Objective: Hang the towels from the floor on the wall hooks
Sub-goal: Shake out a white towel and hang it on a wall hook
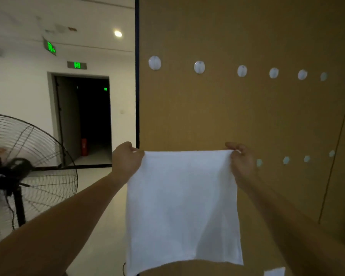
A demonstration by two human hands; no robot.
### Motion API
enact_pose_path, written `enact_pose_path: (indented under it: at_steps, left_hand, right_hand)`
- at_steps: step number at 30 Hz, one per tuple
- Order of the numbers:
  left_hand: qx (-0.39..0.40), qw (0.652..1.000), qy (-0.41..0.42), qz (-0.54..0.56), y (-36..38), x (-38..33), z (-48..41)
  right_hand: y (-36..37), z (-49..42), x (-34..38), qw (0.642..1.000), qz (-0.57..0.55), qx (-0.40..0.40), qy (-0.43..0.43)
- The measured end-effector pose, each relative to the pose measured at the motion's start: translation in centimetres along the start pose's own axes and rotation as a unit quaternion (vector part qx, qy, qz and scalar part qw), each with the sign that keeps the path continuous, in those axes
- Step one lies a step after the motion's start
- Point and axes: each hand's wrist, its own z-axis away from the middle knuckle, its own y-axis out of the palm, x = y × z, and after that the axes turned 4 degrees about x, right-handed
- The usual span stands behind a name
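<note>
We are holding our left hand [127, 158] and right hand [241, 162] up at the same height in front of us. Each is pinching a top corner of a plain white square cloth towel [183, 206] between thumb and curled fingers. We are stretching its upper edge taut between the two hands, so the towel is hanging flat and open in the air, close in front of the tan board wall [247, 116]. Soft folds are running down toward its lower edge. It is looking clean and unmarked; whether it has a hanging loop we cannot tell.

Above the towel, a row of round white plastic hooks [199, 67] is running across the wall. A second, lower row of small pale hooks [285, 160] is showing to the right of our right hand. Every hook we are seeing is bare, so we are judging the task to be at an early stage: this towel is off the floor but not yet hung. A small white patch [274, 271] at the bottom right may be another towel waiting; we cannot tell. To the left, a black wire-caged standing fan [28, 166] is standing before a dark doorway [88, 116].
</note>
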Motion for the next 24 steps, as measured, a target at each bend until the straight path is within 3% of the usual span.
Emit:
enact_pose_path:
  at_steps: [2,4,7,9,16,24]
  left_hand:
    - [-0.022,0.997,0.002,0.078,-0.2,-0.8,-2.2]
    - [-0.033,0.992,0.032,0.116,-0.6,-1.8,-4.7]
    - [-0.018,0.986,0.085,0.145,-1.5,-3.0,-8.6]
    - [0.008,0.982,0.126,0.142,-2.1,-3.2,-11.2]
    - [0.197,0.947,0.247,-0.048,-3.7,-4.2,-18.8]
    - [0.040,0.962,0.268,-0.029,-2.6,-8.0,-27.6]
  right_hand:
    - [1.9,-1.3,1.5,0.999,-0.040,0.003,-0.012]
    - [3.2,-2.6,3.0,0.997,-0.021,0.060,-0.047]
    - [5.2,-4.9,4.8,0.965,0.143,0.201,-0.089]
    - [7.4,-6.7,5.8,0.939,0.229,0.232,-0.107]
    - [14.9,-13.1,9.4,0.975,0.073,0.119,-0.173]
    - [20.7,-20.4,13.7,0.970,0.049,0.046,-0.234]
